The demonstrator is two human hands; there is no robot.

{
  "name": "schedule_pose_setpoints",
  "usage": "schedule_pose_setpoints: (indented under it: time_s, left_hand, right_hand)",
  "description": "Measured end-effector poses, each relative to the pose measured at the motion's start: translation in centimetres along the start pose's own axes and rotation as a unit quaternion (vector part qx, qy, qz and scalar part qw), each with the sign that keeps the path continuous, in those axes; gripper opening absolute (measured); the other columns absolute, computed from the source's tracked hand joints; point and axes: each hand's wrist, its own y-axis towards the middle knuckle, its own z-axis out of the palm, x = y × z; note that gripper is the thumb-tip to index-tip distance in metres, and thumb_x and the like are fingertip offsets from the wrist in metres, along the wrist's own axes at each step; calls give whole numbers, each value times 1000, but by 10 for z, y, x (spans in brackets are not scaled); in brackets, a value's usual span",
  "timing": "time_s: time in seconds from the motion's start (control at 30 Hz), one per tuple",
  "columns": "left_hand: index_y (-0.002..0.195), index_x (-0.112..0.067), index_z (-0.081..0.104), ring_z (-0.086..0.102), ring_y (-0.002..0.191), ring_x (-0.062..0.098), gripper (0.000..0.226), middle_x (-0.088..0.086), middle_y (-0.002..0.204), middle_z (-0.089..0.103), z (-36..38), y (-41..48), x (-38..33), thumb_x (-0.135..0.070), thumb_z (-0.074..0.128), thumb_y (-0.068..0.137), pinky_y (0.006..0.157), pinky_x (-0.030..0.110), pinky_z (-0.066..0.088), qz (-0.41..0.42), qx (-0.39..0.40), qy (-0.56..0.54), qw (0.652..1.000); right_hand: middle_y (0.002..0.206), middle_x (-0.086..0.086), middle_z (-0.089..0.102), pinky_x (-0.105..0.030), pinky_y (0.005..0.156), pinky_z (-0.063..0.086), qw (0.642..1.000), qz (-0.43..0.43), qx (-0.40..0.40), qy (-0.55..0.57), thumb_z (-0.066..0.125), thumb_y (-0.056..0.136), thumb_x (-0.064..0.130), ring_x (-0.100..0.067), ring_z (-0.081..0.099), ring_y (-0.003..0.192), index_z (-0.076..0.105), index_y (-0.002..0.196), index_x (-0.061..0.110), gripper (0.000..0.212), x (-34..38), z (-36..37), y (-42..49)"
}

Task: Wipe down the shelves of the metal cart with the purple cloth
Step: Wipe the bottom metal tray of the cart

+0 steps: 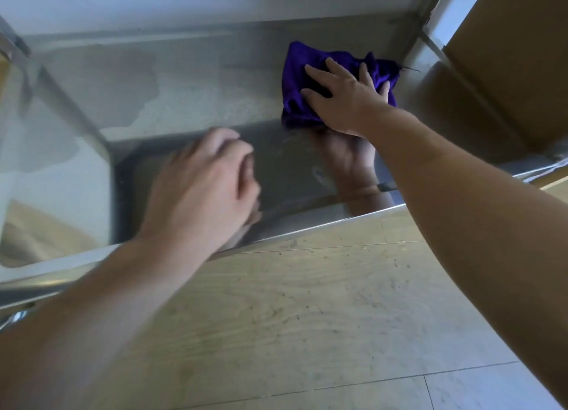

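Right hand presses flat, fingers spread, on the cloth at the shelf's far right corner; left hand, loosely curled, is empty. Streaks suggest wiping is partly done.

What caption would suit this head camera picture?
Right hand presses a purple cloth onto a metal cart shelf; left hand near its front edge.

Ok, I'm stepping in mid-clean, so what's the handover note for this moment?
Right hand: flat, fingers spread, pressing the purple cloth onto the cart shelf at its far right.
Left hand: loosely curled, empty, over the shelf's front edge; blurred.
Done: cannot be judged; patchy marks show mid-shelf.
Left: wipe leftward across this shelf, then the others, which are out of view.
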Motion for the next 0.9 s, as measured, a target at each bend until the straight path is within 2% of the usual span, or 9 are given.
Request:
schedule_pose_setpoints:
  time_s: [0.07, 0.17, 0.37, 0.5, 0.73, 0.9]
  left_hand:
    - [112, -14, 65, 61, 105, 26, 26, 2, 129, 57, -4, -11, 20, -23, 50, 93, 89, 42, 49, -35, -14, 6, 999]
    - [110, -10, 65, 59, 111, 27, 24, 6, 130, 57, 5, -19, 24, -16, 50, 92, 95, 43, 48, -38, -25, -4, 999]
    - [109, -10, 65, 60, 109, 25, 24, 6, 127, 59, 6, -17, 22, -18, 51, 91, 93, 41, 50, -49, -44, -19, 998]
    - [112, -11, 64, 59, 109, 26, 26, 6, 127, 59, 4, -17, 19, -20, 51, 91, 93, 42, 49, -49, -42, -26, 998]
    - [107, -13, 64, 58, 113, 27, 23, 4, 128, 57, 4, -15, 15, -20, 53, 88, 94, 44, 47, -60, -39, -33, 997]
    - [106, -12, 64, 57, 116, 26, 22, 5, 128, 57, 6, -17, 17, -18, 53, 88, 98, 44, 47, -54, -50, -41, 996]
  right_hand:
    - [160, 17, 4, -71, 109, -4, 1000, 2, -9, -4, 29, 94, 61, -38, -8, 147, 17, 146, 53, 53, 5, 0, 2]
    - [160, 18, 4, -73, 108, -4, 1000, -18, -7, -4, 28, 97, 55, -42, -8, 146, 17, 146, 51, 51, 24, 3, 8]
    - [159, 22, 6, -72, 108, -1, 994, -110, -2, -23, 25, 97, 56, -39, -5, 147, 15, 145, 55, 49, 72, 17, -9]
    - [158, 23, 8, -73, 108, 0, 986, -165, -1, -34, 22, 97, 57, -36, -2, 147, 13, 143, 59, 47, 67, 23, -51]
    - [159, 24, 2, -70, 111, -1, 990, -130, 10, -50, 17, 97, 60, -30, -4, 148, 6, 142, 61, 47, 18, 18, -99]
    - [158, 26, 2, -66, 113, 0, 997, -58, 7, -50, 20, 96, 62, -29, -4, 149, 7, 141, 63, 47, -31, 3, -100]
